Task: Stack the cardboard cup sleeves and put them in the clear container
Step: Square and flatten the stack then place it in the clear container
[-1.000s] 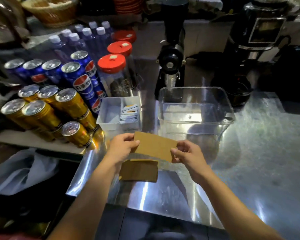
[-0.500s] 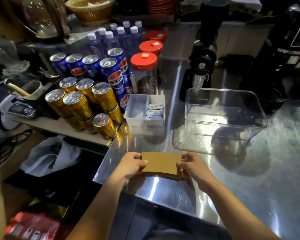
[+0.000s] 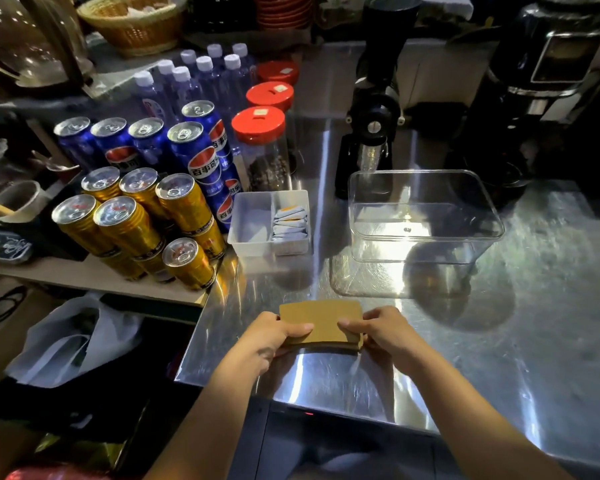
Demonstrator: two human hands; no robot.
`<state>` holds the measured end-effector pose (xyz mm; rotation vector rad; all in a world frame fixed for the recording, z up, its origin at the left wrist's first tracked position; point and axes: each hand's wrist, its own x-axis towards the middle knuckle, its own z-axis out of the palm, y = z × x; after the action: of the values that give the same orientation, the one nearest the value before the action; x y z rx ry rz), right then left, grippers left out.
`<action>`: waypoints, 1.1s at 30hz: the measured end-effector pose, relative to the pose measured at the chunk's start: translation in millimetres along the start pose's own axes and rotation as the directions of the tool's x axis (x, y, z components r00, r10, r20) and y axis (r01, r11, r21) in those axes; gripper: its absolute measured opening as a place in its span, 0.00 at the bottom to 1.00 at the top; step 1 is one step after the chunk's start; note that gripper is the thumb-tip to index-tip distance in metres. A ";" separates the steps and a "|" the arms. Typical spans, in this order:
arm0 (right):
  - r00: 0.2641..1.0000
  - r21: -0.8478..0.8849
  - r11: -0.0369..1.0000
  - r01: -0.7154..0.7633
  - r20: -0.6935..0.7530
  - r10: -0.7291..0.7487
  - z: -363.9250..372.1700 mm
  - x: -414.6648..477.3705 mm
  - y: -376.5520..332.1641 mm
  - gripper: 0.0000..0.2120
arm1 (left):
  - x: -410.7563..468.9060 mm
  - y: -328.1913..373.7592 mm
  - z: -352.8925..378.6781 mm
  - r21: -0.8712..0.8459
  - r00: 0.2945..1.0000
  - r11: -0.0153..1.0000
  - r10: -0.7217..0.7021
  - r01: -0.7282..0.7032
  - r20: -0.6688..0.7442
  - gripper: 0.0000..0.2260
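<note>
A small stack of brown cardboard cup sleeves point(image 3: 321, 322) lies flat on the steel counter near its front edge. My left hand point(image 3: 269, 336) grips the stack's left end, thumb on top. On the right end my right hand point(image 3: 383, 332) holds it the same way. The clear container point(image 3: 426, 233) stands open and looks empty, farther back and to the right of the stack, apart from both hands.
A white divided tray with sachets point(image 3: 272, 221) sits left of the container. Gold and blue cans point(image 3: 136, 216), water bottles and red-lidded jars point(image 3: 262, 147) crowd the left. Black grinders point(image 3: 373, 109) stand behind the container. The counter's left edge point(image 3: 194, 337) drops off beside my left hand.
One sleeve was held up above another lying on the counter; it came down onto it, and both hands now pinch the stack's ends. The camera view shifted left.
</note>
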<state>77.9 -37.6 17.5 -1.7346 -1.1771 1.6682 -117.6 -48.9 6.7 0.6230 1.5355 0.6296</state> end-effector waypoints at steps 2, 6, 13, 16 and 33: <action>0.999 0.129 0.992 0.012 0.044 -0.017 -13.9 -3.2 0.3 0.12 | 0.7 4.7 7.3 -0.039 0.997 0.999 0.029 -0.026 0.071 0.13; 0.984 0.189 0.966 0.178 -0.021 -0.177 -45.6 -11.7 2.0 0.08 | 0.2 16.5 36.2 0.023 0.960 0.970 0.238 -0.243 0.146 0.14; 0.906 0.131 0.917 0.376 -0.261 -0.334 -88.3 -10.8 32.4 0.16 | 8.1 19.5 96.2 0.176 0.830 0.812 0.552 -0.556 0.079 0.21; 0.898 0.031 0.929 0.368 -0.271 -0.347 -93.6 -5.6 51.5 0.18 | 14.4 7.1 106.8 0.191 0.785 0.762 0.601 -0.619 0.150 0.19; 0.731 0.226 0.857 0.464 -0.644 -0.226 -47.7 17.8 45.4 0.08 | 27.8 3.8 140.0 -0.250 0.838 0.802 0.537 -0.542 -0.094 0.09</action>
<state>133.8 -36.1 -21.6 -1.4979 -0.7542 0.9170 20.8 -22.9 -16.8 0.8548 1.2499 1.2621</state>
